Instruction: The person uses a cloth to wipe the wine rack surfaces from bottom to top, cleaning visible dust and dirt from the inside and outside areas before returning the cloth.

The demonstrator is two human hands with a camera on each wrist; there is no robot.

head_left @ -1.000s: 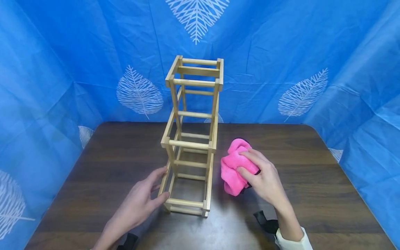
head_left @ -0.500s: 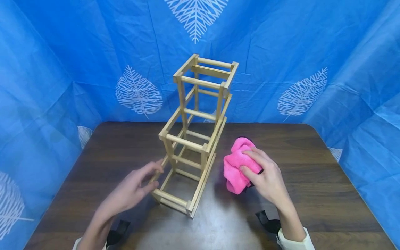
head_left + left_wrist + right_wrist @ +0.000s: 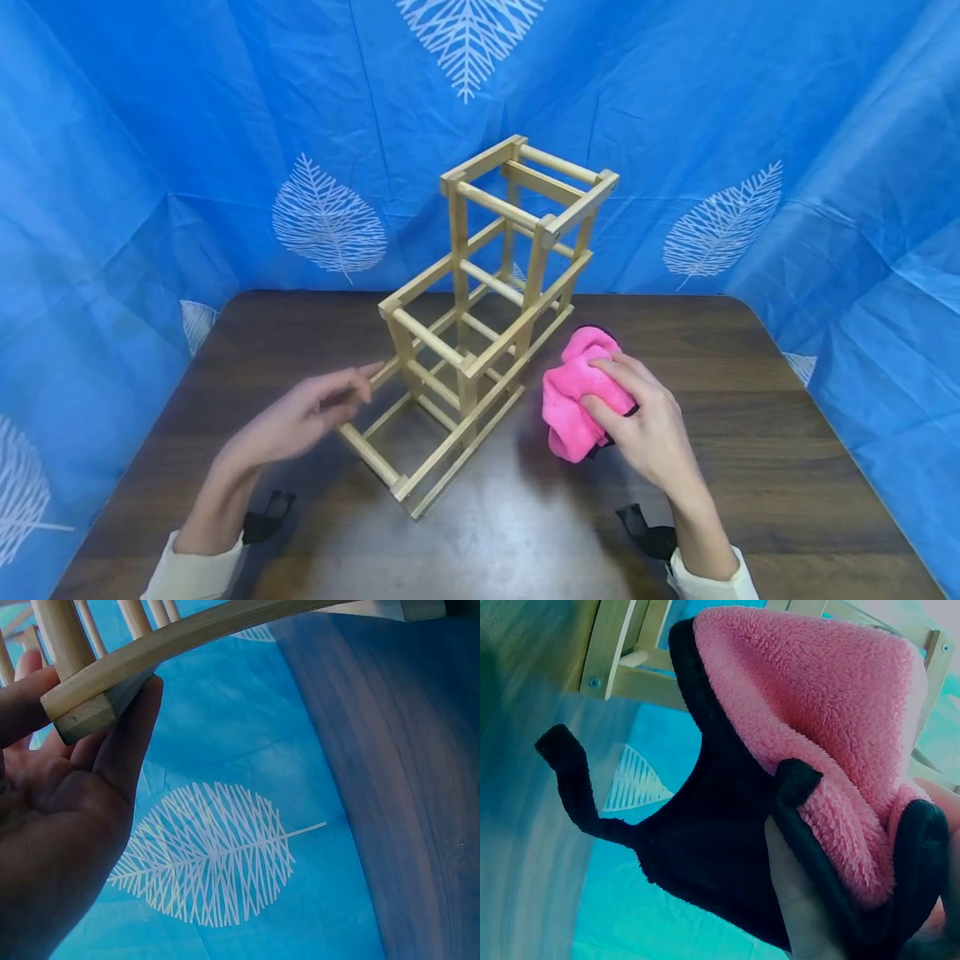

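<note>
A stepped wooden rack [image 3: 491,367] of pale slats and round dowels stands at an angle on the table. My left hand [image 3: 288,417] is at its near left corner; in the left wrist view, thumb and fingers of the left hand [image 3: 75,780] pinch the end of a wooden rail [image 3: 202,634]. To the right of the rack, my right hand [image 3: 645,421] grips a bunched pink cleaning cloth [image 3: 585,392] above the table. The right wrist view shows the cloth's [image 3: 817,690] fluffy pink side, black edging and black loop. Its grip is partly hidden there.
The dark wood-grain table [image 3: 750,467] has rounded far corners. Blue fabric [image 3: 637,100] with white leaf prints hangs behind it and on both sides. Black straps [image 3: 648,533] sit at the wrists.
The rack has turned clockwise: its top has swung right and its near end left. My left hand has moved left with it. The right hand and cloth have shifted slightly right.
</note>
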